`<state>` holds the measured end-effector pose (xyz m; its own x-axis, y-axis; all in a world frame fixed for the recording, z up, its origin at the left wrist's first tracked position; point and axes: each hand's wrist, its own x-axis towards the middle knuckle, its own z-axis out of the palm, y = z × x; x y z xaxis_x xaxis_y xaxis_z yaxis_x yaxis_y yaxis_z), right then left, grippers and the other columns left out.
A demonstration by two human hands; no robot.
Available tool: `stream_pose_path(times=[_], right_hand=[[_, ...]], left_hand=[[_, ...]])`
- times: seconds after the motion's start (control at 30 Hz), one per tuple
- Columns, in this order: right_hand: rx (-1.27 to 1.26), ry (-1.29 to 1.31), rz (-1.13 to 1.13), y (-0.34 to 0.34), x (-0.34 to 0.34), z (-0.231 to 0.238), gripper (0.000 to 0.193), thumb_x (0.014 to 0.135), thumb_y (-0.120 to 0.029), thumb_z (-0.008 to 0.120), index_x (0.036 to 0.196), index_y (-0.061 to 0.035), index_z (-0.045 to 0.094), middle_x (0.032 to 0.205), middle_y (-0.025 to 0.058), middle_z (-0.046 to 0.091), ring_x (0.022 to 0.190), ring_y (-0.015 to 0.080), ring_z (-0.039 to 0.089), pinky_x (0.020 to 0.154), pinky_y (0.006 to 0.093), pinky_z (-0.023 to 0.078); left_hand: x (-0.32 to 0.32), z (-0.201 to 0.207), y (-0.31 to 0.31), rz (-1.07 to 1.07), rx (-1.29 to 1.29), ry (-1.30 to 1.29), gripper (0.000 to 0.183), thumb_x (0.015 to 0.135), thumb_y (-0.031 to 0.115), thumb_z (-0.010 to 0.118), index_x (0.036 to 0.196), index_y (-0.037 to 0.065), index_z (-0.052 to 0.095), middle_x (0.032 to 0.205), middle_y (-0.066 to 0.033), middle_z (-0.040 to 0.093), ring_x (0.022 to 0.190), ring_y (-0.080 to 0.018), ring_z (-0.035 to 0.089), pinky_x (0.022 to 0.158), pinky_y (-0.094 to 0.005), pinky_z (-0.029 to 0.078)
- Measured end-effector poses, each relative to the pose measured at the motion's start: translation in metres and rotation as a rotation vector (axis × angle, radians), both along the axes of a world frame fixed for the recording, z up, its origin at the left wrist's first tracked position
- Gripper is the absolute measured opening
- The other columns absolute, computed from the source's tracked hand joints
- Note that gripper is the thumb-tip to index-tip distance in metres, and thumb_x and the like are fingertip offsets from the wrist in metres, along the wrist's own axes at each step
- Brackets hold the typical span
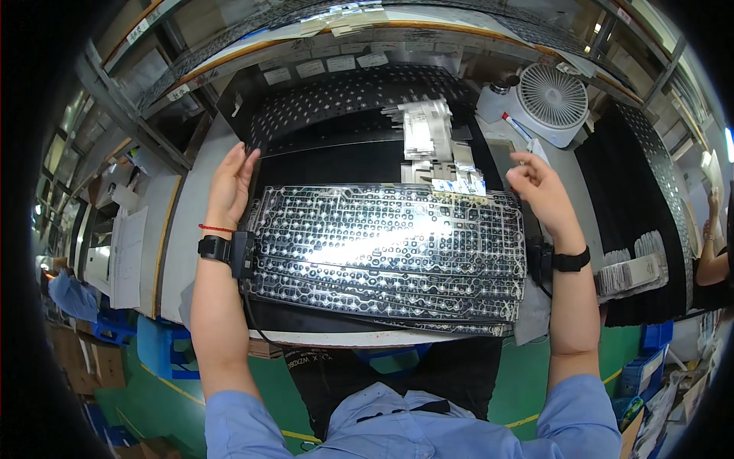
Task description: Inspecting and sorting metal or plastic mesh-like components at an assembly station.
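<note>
Keyboard membrane sheets [388, 258] lie stacked between the left hand [230, 190], fingers loosely extended, and the right hand [544, 194], half-curled, fingertips apart.

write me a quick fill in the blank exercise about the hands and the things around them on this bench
1. Viewed across the picture, the stacked patterned sheets lie ____ the left hand and the right hand.
2. The thin bracelet on the left arm is ____ in colour.
3. The white fan stands nearer to the ____ hand.

Missing words: between; red; right
</note>
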<state>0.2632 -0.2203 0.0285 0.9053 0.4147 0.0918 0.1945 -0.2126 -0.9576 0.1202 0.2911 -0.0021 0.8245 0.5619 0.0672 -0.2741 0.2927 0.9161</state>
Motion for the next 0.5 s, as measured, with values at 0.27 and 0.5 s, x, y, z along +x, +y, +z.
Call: stream_pose_path(times=[0.27, 0.5], right_hand=[[-0.168, 0.173, 0.338, -0.002, -0.010, 0.004, 0.033, 0.081, -0.005, 0.075, 0.112, 0.0008, 0.064, 0.089, -0.0010, 0.060, 0.079, 0.0069, 0.056, 0.072, 0.0220, 0.047], [-0.132, -0.004, 0.200, -0.001, -0.005, 0.001, 0.012, 0.089, -0.006, 0.067, 0.099, 0.0011, 0.068, 0.083, -0.0018, 0.063, 0.077, 0.0058, 0.057, 0.072, 0.0226, 0.047]], left_hand=[[-0.006, 0.006, 0.001, -0.110, 0.026, 0.026, 0.036, 0.101, 0.017, 0.053, 0.129, -0.005, 0.049, 0.120, -0.0177, 0.061, 0.099, -0.0202, 0.064, 0.081, -0.0239, 0.056], [-0.007, 0.009, -0.011, -0.202, 0.112, 0.182, 0.036, 0.101, 0.021, 0.053, 0.129, -0.002, 0.051, 0.121, -0.0152, 0.063, 0.103, -0.0183, 0.063, 0.087, -0.0270, 0.052]])
